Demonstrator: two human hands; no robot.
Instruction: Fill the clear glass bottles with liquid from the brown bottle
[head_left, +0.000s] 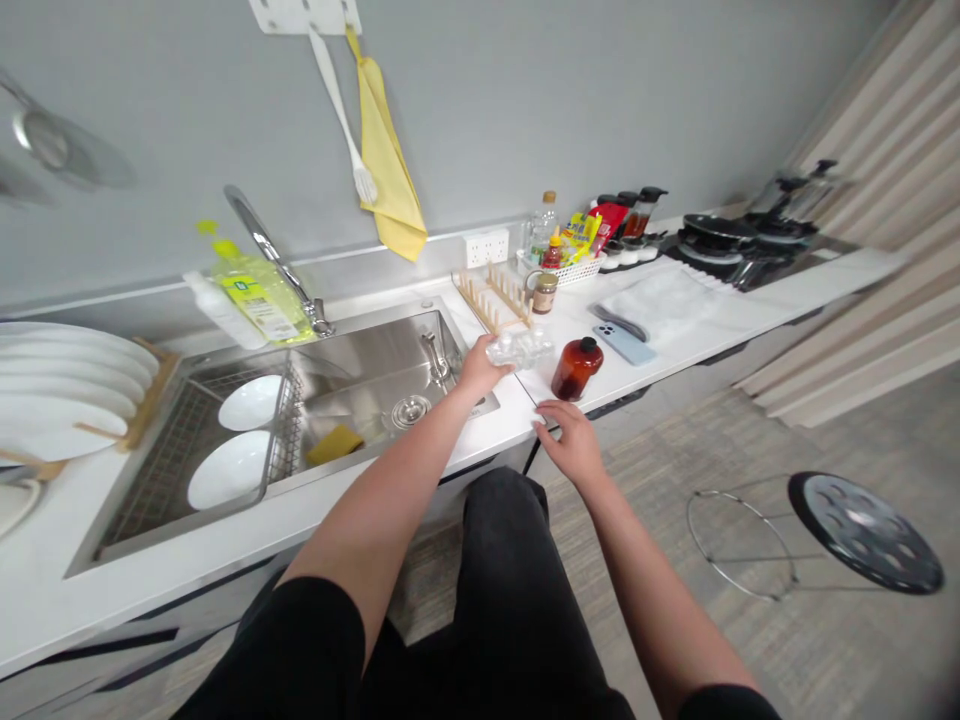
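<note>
My left hand (482,370) is closed around one end of a clear plastic container (523,347) above the counter, just right of the sink. Its exact kind is hard to make out. At the counter's front edge is my right hand (572,440), its thumb apart from the fingers and nothing in its grasp. Just beyond those fingers stands an amber bottle (576,372) with a black cap and dark liquid low inside. A wooden dish rack (495,300) lies behind the clear container, with a small lidded jar (544,293) beside it.
The steel sink (375,365) on the left holds a yellow sponge (335,444) and a wire basket with white bowls (232,468). A phone (624,343) and a white cloth (664,303) lie right of the bottle. Farther right are pans (716,235); a round stool (866,530) stands on the floor.
</note>
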